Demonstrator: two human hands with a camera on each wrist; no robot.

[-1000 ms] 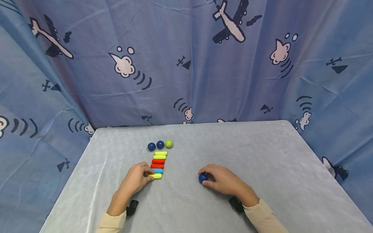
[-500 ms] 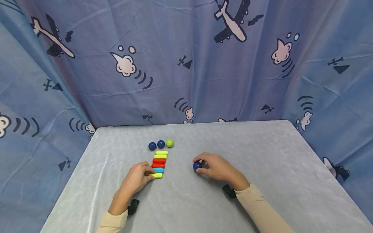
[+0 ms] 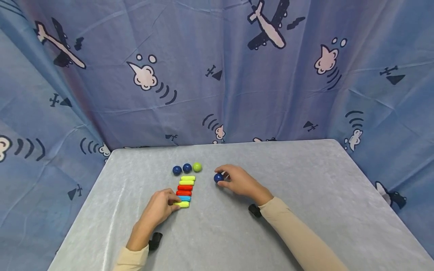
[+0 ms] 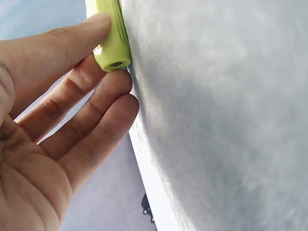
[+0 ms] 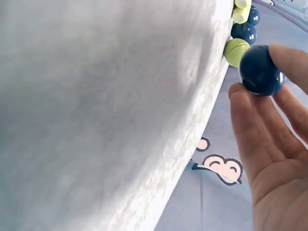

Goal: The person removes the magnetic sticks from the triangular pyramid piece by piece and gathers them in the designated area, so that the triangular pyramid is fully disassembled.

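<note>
My left hand (image 3: 159, 207) pinches the nearest yellow-green stick (image 4: 115, 41), a short ridged piece with a small dark hole in its end. Beyond it the column continues with a blue stick (image 3: 185, 198), two red sticks (image 3: 184, 187) and two more yellow-green sticks (image 3: 187, 180). My right hand (image 3: 239, 180) holds a glossy dark blue ball (image 5: 261, 70) between thumb and fingers. To its left, past the column's far end, a green ball (image 3: 197, 167) and two dark blue balls (image 3: 187, 168) sit in a row.
A pale grey cloth covers the table (image 3: 305, 180). Behind it and at both sides hangs a blue curtain (image 3: 190, 75) printed with planes and clouds. Each wrist wears a small black camera (image 3: 155, 241).
My right hand has carried the dark blue ball leftward and away from me, toward the row of balls. The left hand has stayed in place on the yellow-green stick.
</note>
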